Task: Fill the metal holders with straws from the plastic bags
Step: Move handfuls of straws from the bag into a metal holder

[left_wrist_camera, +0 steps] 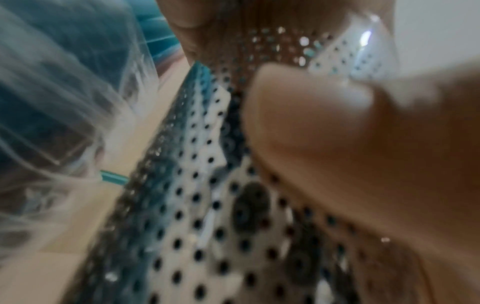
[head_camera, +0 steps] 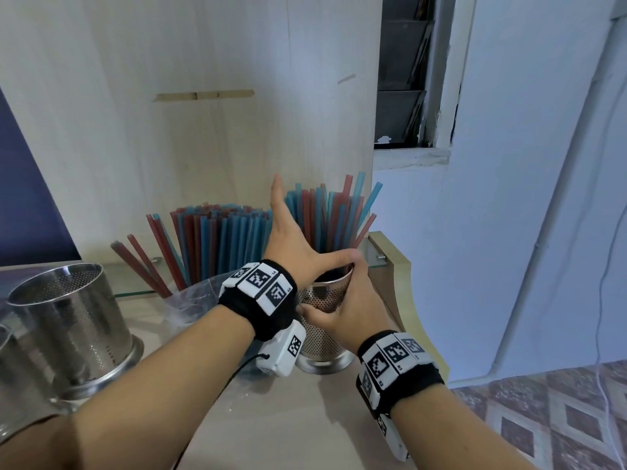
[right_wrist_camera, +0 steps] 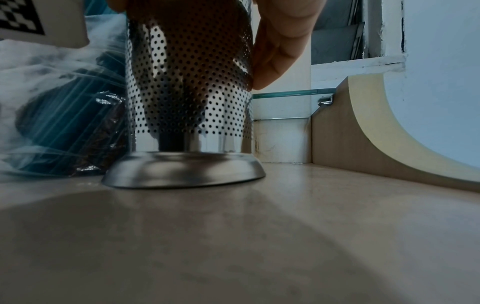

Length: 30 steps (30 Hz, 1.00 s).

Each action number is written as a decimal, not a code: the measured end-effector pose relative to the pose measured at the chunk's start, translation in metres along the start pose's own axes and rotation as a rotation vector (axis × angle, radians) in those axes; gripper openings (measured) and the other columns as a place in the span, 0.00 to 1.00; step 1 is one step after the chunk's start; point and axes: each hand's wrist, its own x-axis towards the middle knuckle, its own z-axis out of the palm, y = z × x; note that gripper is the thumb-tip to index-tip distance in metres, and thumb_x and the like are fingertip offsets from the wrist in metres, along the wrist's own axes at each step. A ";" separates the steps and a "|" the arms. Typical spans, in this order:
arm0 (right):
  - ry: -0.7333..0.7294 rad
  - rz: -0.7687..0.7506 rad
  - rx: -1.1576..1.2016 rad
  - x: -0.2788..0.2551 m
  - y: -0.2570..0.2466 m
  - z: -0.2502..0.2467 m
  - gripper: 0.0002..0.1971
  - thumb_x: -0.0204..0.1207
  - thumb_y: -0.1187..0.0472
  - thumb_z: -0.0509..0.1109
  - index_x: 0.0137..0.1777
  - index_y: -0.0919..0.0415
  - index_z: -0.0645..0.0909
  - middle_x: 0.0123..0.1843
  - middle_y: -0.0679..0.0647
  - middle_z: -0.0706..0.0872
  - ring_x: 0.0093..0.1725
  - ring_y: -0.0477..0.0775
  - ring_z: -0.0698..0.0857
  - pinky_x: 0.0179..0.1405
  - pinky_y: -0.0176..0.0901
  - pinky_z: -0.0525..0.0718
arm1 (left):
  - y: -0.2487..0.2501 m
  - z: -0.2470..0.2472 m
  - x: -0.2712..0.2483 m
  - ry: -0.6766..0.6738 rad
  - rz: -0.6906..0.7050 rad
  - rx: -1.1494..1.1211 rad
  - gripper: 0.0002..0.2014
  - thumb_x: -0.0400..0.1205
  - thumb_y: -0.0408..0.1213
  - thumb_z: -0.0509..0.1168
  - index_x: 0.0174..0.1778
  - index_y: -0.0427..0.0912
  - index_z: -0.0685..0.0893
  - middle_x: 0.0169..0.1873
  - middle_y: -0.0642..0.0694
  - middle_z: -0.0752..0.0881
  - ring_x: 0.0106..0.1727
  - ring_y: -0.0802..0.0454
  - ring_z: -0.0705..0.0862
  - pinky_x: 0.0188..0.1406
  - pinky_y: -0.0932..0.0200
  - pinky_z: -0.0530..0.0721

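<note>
I have my right hand wrapped around the straw holder at the right of the bench, fingers curled round its perforated wall just under the rim, and its base sits flat on the bench in the right wrist view. My left hand is spread open at the holder's mouth, fingers straight and pointing up, the thumb reaching across the rim; it presses against the straws without gripping any that I can see. Those red and blue straws stand upright in this holder and fan out loosely at the top, so I judge it largely filled but not yet tidied.

To the left and a little farther back, another bunch of straws stands in a clear plastic bag, with a few leaning out to the left. That bag looks well stocked, so plenty of supply is left.

At the near left an empty holder stands on the bench with nothing in it, and the edge of one more metal holder shows at the frame's left border; I cannot tell what it contains. By my reckoning one holder is nearly done and at least one is still to fill.
</note>
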 end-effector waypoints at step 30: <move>-0.035 -0.018 0.065 0.002 0.005 -0.001 0.50 0.59 0.43 0.87 0.74 0.35 0.56 0.59 0.21 0.71 0.60 0.29 0.77 0.57 0.18 0.69 | 0.002 -0.069 -0.044 0.422 0.279 0.130 0.44 0.79 0.58 0.65 0.85 0.43 0.51 0.81 0.43 0.63 0.81 0.50 0.62 0.80 0.40 0.65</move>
